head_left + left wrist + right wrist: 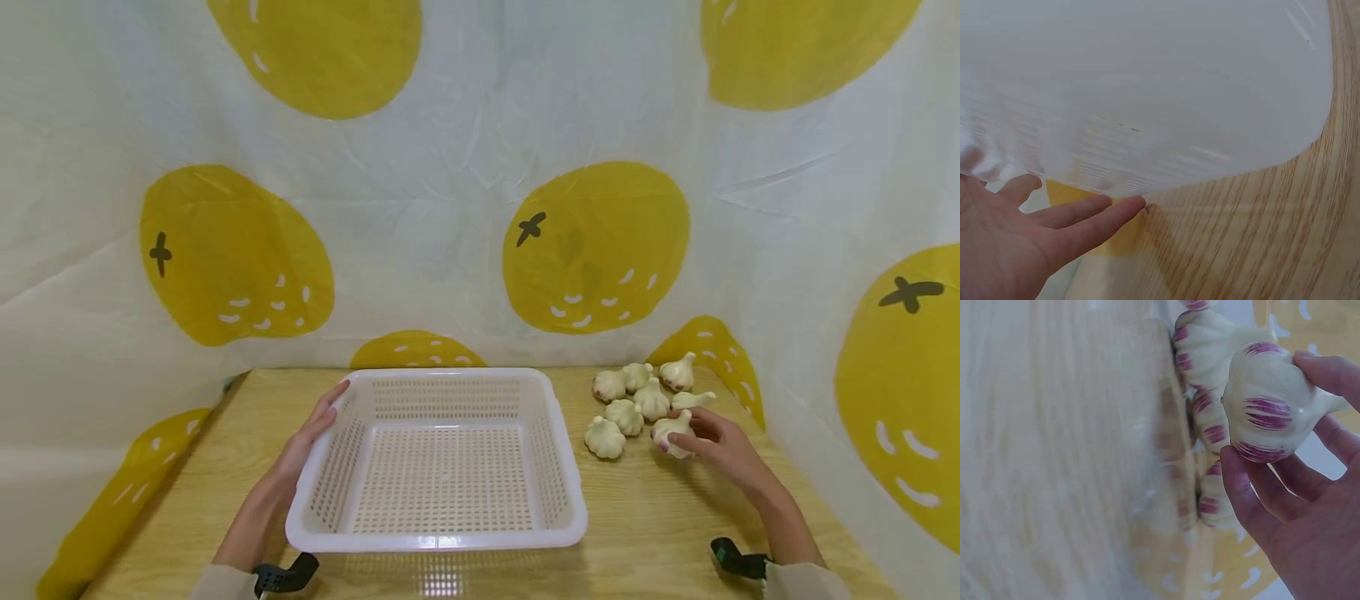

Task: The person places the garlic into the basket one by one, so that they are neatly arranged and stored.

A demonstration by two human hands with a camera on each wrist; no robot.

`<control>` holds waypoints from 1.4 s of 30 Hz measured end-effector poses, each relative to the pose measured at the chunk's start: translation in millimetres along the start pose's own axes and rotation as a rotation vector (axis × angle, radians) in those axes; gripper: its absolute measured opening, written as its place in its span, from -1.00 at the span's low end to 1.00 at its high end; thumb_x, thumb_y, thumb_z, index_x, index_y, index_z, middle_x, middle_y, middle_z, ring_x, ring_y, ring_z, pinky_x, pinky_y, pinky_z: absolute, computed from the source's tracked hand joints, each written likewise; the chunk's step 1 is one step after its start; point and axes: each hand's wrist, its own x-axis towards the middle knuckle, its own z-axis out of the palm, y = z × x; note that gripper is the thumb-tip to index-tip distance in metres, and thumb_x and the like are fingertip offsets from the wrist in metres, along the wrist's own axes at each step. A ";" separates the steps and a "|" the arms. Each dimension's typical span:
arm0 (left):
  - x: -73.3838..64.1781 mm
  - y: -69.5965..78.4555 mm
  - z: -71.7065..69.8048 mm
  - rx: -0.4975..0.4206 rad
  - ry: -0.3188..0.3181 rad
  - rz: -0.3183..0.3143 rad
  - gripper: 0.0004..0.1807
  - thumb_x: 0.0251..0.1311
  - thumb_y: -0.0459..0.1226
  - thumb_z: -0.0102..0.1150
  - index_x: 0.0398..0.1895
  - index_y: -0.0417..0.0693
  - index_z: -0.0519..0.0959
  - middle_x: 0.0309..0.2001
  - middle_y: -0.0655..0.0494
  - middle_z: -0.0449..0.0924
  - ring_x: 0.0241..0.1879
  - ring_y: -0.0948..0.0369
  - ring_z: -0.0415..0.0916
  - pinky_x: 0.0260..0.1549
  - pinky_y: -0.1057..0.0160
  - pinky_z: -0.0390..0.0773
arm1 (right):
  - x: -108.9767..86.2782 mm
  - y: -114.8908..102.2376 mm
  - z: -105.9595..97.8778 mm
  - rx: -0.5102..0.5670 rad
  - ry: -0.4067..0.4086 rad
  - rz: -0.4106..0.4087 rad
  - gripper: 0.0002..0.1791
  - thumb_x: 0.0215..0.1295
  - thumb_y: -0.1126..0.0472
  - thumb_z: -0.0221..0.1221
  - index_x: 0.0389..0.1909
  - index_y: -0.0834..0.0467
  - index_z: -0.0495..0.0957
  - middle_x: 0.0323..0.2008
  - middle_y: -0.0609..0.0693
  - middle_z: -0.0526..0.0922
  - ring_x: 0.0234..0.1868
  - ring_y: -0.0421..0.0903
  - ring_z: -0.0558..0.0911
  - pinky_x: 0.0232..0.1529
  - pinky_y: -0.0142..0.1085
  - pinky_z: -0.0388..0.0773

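A white plastic basket with perforated walls and floor stands on the wooden table, with nothing inside it. My left hand is at the basket's left side, its fingertips touching the rim; in the left wrist view the fingers are fairly straight against the outer wall. To the right of the basket, my right hand holds a garlic bulb between thumb and fingers. Purple streaks mark this bulb in the right wrist view. Several more garlic bulbs lie just beyond and left of that hand.
The wooden table runs back to a white cloth printed with large yellow fruit, which also hangs at both sides. Dark wrist devices show at both sleeves.
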 end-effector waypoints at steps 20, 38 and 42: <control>0.2 0.5 2.1 -0.037 0.030 -0.063 -0.37 0.67 0.07 -0.49 0.68 0.42 -0.31 0.63 -0.10 -0.16 0.39 0.10 0.31 0.21 -0.03 0.43 | -5.5 -32.2 -3.2 -0.068 0.084 -0.102 -0.49 0.52 0.00 0.19 0.33 0.19 0.49 0.25 0.30 0.58 0.11 -0.12 0.61 -0.17 -0.35 0.58; 1.7 -3.4 3.7 -0.047 0.020 -0.019 -0.35 0.68 0.03 -0.50 0.69 0.30 -0.35 0.60 0.04 -0.05 0.38 0.23 0.35 0.20 0.14 0.49 | -6.7 -51.5 3.7 0.003 0.068 -0.174 -0.53 0.51 0.10 0.21 0.32 0.23 0.49 0.22 0.28 0.59 0.00 -0.64 0.46 -0.10 -0.43 0.58; 0.3 -2.4 2.1 -0.047 0.024 -0.019 -0.37 0.68 0.04 -0.51 0.69 0.34 -0.32 0.55 0.12 0.04 0.33 0.22 0.38 0.16 0.10 0.51 | -6.3 -54.7 7.4 0.014 0.060 -0.170 -0.53 0.52 0.08 0.20 0.32 0.22 0.49 0.25 0.29 0.57 0.01 -0.61 0.48 -0.10 -0.38 0.60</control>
